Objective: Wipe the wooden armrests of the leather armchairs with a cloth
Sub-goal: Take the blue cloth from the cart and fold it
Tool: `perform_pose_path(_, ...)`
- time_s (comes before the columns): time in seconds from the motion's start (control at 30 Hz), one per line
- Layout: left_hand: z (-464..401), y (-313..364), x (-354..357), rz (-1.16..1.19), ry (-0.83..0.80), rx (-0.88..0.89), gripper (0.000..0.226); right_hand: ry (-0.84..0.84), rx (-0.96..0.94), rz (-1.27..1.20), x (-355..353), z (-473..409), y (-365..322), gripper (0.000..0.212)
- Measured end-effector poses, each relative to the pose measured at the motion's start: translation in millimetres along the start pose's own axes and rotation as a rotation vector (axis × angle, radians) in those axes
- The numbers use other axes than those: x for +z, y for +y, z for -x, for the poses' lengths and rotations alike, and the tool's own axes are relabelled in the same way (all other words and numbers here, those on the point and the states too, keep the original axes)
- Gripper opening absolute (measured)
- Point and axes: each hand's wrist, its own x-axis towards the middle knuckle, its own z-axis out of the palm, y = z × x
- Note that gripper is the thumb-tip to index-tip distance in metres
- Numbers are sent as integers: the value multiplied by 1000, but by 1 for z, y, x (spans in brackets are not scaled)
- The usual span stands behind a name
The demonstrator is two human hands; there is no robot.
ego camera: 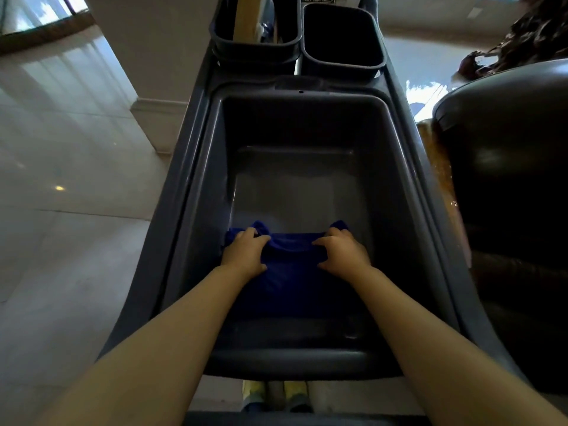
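Observation:
A blue cloth (290,272) lies inside the deep grey bin (199,210) of a cleaning cart, near its front wall. My left hand (246,253) grips the cloth's far left corner, and my right hand (341,252) grips its far right corner. Both hands are inside the bin with fingers curled on the fabric. A dark leather armchair (510,179) stands right of the cart, with a strip of its glossy wooden armrest (442,186) showing between the cart and the leather.
Two smaller dark buckets (341,66) sit at the cart's far end, the left bucket (255,46) holding a wooden handle. Shiny pale floor tiles (76,179) spread to the left, with a white pillar base (156,118) beside the cart.

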Motion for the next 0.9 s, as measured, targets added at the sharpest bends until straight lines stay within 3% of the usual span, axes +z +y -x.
perform_pose_path(0.17,8,-5,2,94,38,32,48,14,-26,-65,1,-1,2,37)
perform_pose_path(0.3,13,-10,-11,283,-49,-28,33,-61,1,-257,-10,-1,6,27)
perform_pose_path(0.4,17,-14,-31,376,-141,-66,32,-70,19,-322,-26,4,10,26)
perform_pose_path(0.53,26,-8,-58,469,-140,-52,33,-39,15,-344,-55,13,9,27)
perform_pose_path(0.9,58,71,-147,500,0,196,27,287,-59,-353,-170,99,32,28)
